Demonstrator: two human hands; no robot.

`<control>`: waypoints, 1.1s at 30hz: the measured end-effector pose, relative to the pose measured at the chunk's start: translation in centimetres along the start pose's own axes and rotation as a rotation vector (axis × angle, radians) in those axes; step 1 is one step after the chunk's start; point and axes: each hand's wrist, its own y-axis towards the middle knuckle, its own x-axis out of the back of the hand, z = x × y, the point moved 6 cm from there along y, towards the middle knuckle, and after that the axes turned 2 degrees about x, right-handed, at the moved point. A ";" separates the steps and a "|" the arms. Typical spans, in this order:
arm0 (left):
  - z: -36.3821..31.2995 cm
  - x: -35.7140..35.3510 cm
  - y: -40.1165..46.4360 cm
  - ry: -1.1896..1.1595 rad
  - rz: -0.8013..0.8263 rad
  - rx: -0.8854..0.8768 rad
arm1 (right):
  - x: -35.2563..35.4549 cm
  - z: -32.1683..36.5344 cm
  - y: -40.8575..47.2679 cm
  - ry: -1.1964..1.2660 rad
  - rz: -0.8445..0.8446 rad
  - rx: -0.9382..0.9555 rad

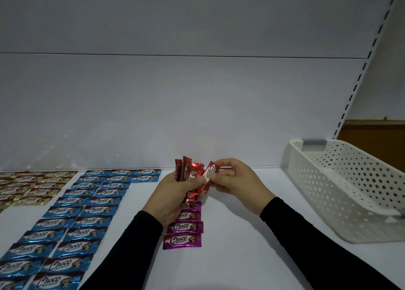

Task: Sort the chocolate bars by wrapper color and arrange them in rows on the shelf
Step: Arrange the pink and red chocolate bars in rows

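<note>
My left hand (173,193) grips a fanned bunch of red-wrapped chocolate bars (190,175) above the white shelf (241,235). My right hand (237,179) pinches one red bar (210,171) at the right edge of that bunch. Under my left hand lies a short column of purple bars (183,232). Blue bars (72,221) lie in long rows on the left. Gold bars (32,187) are laid out at the far left.
A white perforated plastic basket (341,193) stands on the shelf at the right, near the slotted upright (361,75). The shelf's back panel rises just behind the bars. Bare shelf surface lies between the purple column and the basket.
</note>
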 end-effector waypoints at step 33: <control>0.2 0.7 0.1 -0.204 -0.112 0.134 | 4.4 -1.2 1.1 -1.008 -0.029 0.233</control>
